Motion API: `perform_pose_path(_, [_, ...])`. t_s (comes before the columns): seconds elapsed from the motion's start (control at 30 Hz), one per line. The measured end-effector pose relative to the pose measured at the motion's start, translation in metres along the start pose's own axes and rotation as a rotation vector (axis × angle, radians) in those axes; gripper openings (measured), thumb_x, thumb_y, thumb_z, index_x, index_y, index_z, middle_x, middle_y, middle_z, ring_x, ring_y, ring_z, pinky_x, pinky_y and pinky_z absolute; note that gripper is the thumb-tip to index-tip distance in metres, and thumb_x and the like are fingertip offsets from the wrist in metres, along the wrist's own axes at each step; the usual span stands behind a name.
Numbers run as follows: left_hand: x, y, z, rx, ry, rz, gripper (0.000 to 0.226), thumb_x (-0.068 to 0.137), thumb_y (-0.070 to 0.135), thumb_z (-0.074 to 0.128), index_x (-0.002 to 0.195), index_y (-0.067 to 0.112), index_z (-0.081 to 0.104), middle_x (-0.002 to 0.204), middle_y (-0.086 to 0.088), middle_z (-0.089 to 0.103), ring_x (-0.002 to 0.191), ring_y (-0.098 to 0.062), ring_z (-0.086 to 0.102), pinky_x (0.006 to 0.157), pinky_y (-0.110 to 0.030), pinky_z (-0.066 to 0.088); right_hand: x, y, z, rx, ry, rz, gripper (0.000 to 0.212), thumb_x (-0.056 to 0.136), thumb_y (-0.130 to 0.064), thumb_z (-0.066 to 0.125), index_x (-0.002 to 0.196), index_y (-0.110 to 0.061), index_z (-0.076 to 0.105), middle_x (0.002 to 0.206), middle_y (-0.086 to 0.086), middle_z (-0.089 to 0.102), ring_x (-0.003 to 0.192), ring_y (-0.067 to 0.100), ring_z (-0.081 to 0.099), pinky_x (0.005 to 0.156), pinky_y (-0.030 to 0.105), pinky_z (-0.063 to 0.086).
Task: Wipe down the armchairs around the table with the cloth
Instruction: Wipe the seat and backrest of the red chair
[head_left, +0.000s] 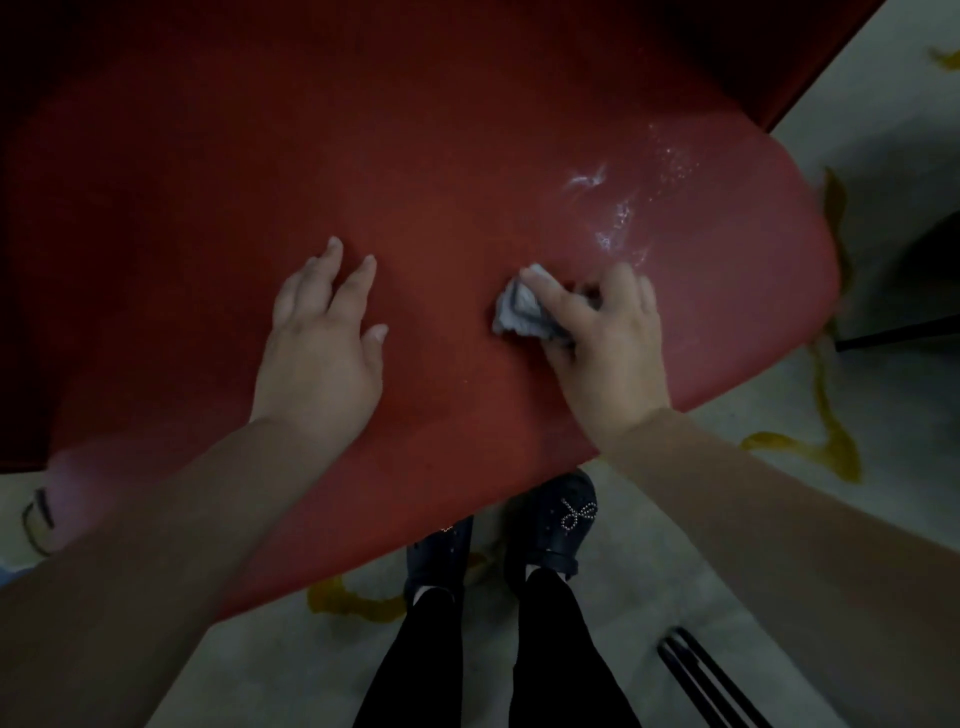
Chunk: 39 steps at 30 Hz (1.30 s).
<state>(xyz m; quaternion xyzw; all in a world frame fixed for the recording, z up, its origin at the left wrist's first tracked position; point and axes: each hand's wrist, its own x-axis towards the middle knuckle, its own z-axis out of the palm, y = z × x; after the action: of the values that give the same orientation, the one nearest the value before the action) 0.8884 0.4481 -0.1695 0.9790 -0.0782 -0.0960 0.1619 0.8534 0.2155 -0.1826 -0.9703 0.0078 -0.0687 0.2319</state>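
the red armchair seat (415, 218) fills most of the view and serves as the landmark here; the right hand (608, 338) sits on the seat toward its right side, fingers curled round a bunched grey-white cloth (519, 309), pressing it down onto the upholstery; the left hand (319, 332) lies near the middle of the seat, to the left of the cloth, fingers straight and spread, holding nothing, palm apparently resting flat as a brace; just beyond the cloth, nearer the seat's right edge, a patch of wet streaks and droplets (618, 208) glistens, so that part looks dampened but not evenly spread; the chair back is too dark to judge; below the seat's front edge the person's dark shoes (566, 525) stand on a pale patterned floor (779, 545); to do this step well, i would keep the cloth flat rather than balled so more of it meets the surface, work in overlapping strokes from the wet patch across toward the dry left side, and move the bracing hand clear ahead of each pass; the front edge and rounded corners likely need a deliberate sweep, being easy to miss.
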Motion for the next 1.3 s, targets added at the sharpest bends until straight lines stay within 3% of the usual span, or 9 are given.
perform_pose_path(0.1, [0.001, 0.002, -0.001, -0.021, 0.015, -0.008, 0.055, 0.092, 0.01, 0.053, 0.145, 0.013, 0.037, 0.155, -0.011, 0.022, 0.141, -0.032, 0.019, 0.117, -0.033, 0.011, 0.003, -0.042, 0.018, 0.067, 0.012, 0.106, 0.052, 0.076, -0.009, 0.063, 0.126, -0.024, 0.063, 0.097, 0.016, 0.052, 0.087, 0.034, 0.048, 0.071, 0.044, 0.044])
perform_pose_path(0.3, [0.002, -0.001, -0.004, -0.047, -0.01, -0.022, 0.051, 0.095, 0.016, 0.05, 0.144, 0.015, 0.038, 0.156, -0.008, 0.022, 0.141, -0.03, 0.018, 0.116, -0.035, 0.013, -0.042, -0.046, 0.012, 0.114, -0.173, -0.205, 0.046, 0.08, -0.017, 0.057, 0.126, -0.025, 0.063, 0.09, 0.014, 0.056, 0.077, 0.032, 0.052, 0.063, 0.039, 0.045])
perform_pose_path(0.5, [-0.006, 0.009, 0.0, -0.046, 0.021, -0.03, 0.05, 0.094, 0.017, 0.051, 0.143, 0.012, 0.041, 0.155, -0.011, 0.023, 0.141, -0.032, 0.019, 0.116, -0.038, 0.016, -0.004, 0.031, -0.014, -0.005, 0.113, 0.179, 0.053, 0.076, -0.004, 0.065, 0.126, -0.02, 0.063, 0.095, 0.019, 0.048, 0.088, 0.036, 0.047, 0.074, 0.042, 0.043])
perform_pose_path(0.7, [-0.018, 0.025, 0.007, -0.048, 0.042, -0.066, 0.05, 0.094, 0.018, 0.052, 0.142, 0.011, 0.041, 0.154, -0.013, 0.025, 0.14, -0.032, 0.021, 0.116, -0.042, 0.018, -0.056, -0.039, 0.019, 0.1, 0.017, -0.01, 0.051, 0.08, -0.011, 0.054, 0.129, -0.024, 0.061, 0.094, 0.014, 0.052, 0.08, 0.029, 0.047, 0.068, 0.039, 0.042])
perform_pose_path(0.83, [-0.021, 0.023, 0.008, -0.028, 0.026, -0.066, 0.05, 0.095, 0.02, 0.051, 0.143, 0.012, 0.04, 0.154, -0.013, 0.025, 0.14, -0.032, 0.02, 0.116, -0.045, 0.019, -0.067, -0.013, 0.005, 0.068, -0.009, -0.037, 0.054, 0.077, -0.005, 0.065, 0.128, -0.02, 0.061, 0.093, 0.018, 0.053, 0.079, 0.034, 0.049, 0.067, 0.043, 0.045])
perform_pose_path(0.97, [-0.018, 0.024, 0.008, -0.031, 0.023, -0.081, 0.05, 0.095, 0.021, 0.05, 0.143, 0.013, 0.04, 0.154, -0.011, 0.024, 0.14, -0.032, 0.02, 0.115, -0.047, 0.02, -0.03, 0.042, -0.013, -0.021, 0.151, 0.152, 0.054, 0.078, -0.004, 0.065, 0.13, -0.017, 0.06, 0.095, 0.022, 0.048, 0.087, 0.035, 0.047, 0.078, 0.035, 0.038])
perform_pose_path(1.07, [-0.013, 0.029, 0.006, -0.053, 0.041, -0.085, 0.048, 0.095, 0.019, 0.049, 0.141, 0.011, 0.043, 0.153, -0.012, 0.026, 0.139, -0.032, 0.021, 0.115, -0.045, 0.02, -0.031, 0.023, -0.005, 0.027, 0.229, 0.256, 0.059, 0.073, -0.001, 0.061, 0.13, -0.017, 0.06, 0.096, 0.02, 0.047, 0.087, 0.033, 0.045, 0.079, 0.034, 0.038])
perform_pose_path(1.2, [-0.005, 0.035, 0.005, -0.05, 0.043, -0.05, 0.046, 0.095, 0.019, 0.05, 0.139, 0.011, 0.046, 0.152, -0.012, 0.028, 0.138, -0.032, 0.024, 0.114, -0.043, 0.022, -0.061, -0.031, 0.017, 0.134, 0.093, 0.084, 0.055, 0.077, -0.01, 0.054, 0.131, -0.02, 0.059, 0.096, 0.017, 0.05, 0.083, 0.032, 0.047, 0.07, 0.042, 0.044])
perform_pose_path(1.3, [0.001, 0.039, 0.004, -0.035, 0.02, -0.013, 0.046, 0.095, 0.02, 0.051, 0.14, 0.012, 0.046, 0.152, -0.012, 0.028, 0.138, -0.031, 0.024, 0.114, -0.044, 0.023, -0.041, -0.011, 0.007, 0.097, 0.064, 0.041, 0.051, 0.079, -0.013, 0.053, 0.129, -0.019, 0.061, 0.094, 0.018, 0.051, 0.082, 0.032, 0.049, 0.07, 0.04, 0.044])
